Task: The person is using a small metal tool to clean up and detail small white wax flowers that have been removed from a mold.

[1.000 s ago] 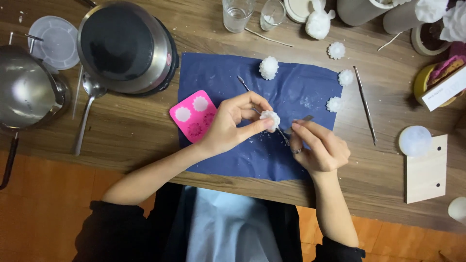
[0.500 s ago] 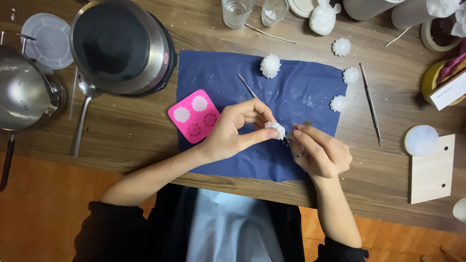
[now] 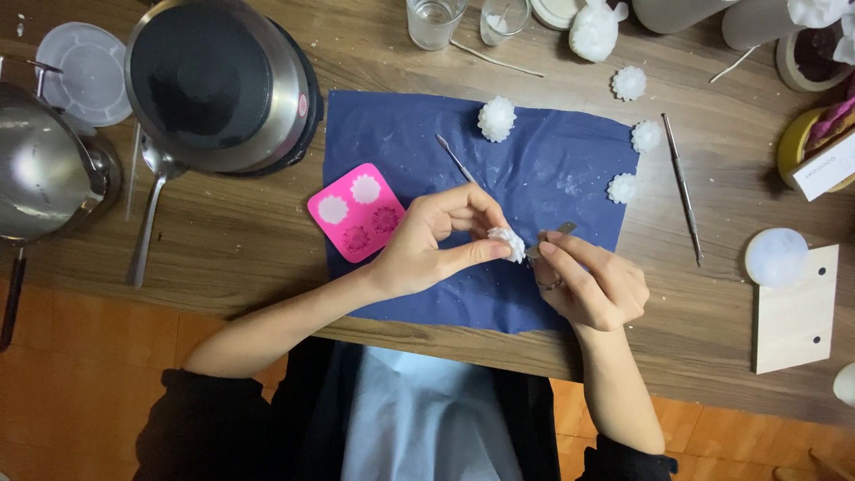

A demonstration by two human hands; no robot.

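Note:
My left hand (image 3: 434, 244) pinches a small white flower-shaped wax piece (image 3: 508, 242) between thumb and fingers, above a dark blue cloth (image 3: 401, 134). My right hand (image 3: 592, 285) grips a thin metal tool (image 3: 554, 237) whose tip touches the wax piece. Just left of my left hand, a pink silicone mould (image 3: 356, 211) with flower-shaped cavities lies on the cloth's edge. A second thin metal tool (image 3: 454, 158) rests on the cloth behind my fingers.
Three other white wax flowers (image 3: 497, 118) (image 3: 647, 135) (image 3: 622, 188) sit on the cloth, another (image 3: 629, 83) beyond it. A round steel hotplate (image 3: 218, 85), a metal pot (image 3: 40, 169) and a spoon (image 3: 150, 205) stand left. A long metal tool (image 3: 682, 187), a wooden block (image 3: 797, 312) and jars lie right.
Both hands have drifted slightly down and right over the cloth while still working the wax piece with the tool; the view has shifted a little.

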